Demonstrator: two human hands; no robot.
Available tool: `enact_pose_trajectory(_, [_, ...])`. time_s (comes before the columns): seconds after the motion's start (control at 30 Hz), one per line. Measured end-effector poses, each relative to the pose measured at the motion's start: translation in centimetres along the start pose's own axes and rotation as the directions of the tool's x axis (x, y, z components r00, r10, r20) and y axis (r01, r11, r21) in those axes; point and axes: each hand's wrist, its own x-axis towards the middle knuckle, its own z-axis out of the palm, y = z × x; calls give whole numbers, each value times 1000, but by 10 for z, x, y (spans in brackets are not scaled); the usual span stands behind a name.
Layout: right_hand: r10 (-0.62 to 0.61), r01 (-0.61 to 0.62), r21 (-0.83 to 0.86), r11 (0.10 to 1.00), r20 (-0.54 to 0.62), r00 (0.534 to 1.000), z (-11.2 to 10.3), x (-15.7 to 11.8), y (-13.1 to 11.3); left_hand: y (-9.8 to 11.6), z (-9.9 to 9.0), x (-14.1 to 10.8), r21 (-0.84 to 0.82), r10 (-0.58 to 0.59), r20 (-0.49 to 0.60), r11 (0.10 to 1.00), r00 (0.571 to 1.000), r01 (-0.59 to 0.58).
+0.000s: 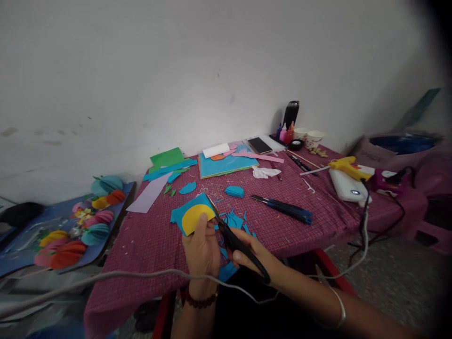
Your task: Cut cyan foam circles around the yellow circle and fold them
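A yellow paper piece with a curved edge (193,217) lies on top of blue paper (181,210), and my left hand (203,245) pinches both, thumb on the yellow. My right hand (249,249) is closed on the handles of black scissors (243,247). The scissor blades point up and left, at the right edge of the blue paper. Blue scraps (233,220) are scattered beneath and beside my hands. Beyond them sit two small blue cut stacks, one half-round (188,188) and one to its right (234,191).
Blue-handled cutters (287,208) lie right of my hands. A yellow glue gun (348,165) rests by a white power bank (348,186) at the right. Paper sheets (226,162), a phone (260,145) and cups (314,138) line the back. A white cable (155,274) crosses in front.
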Motion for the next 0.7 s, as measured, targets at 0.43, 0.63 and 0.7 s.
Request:
enact_pose_trajectory(0.43, [-61, 60, -32, 998, -18, 998, 4, 2, -1, -2, 0, 1, 0, 34, -26, 999, 999, -34])
enact_pose_trajectory(0.63, [-37, 38, 23, 999, -63, 997, 7, 2, 3, -5, 0, 2, -12, 33, -39, 999, 999, -34])
enact_pose_trajectory(0.7, [-27, 28, 26, 999, -60, 998, 8, 2, 3, -6, 0, 2, -15, 28, -52, 999, 998, -29])
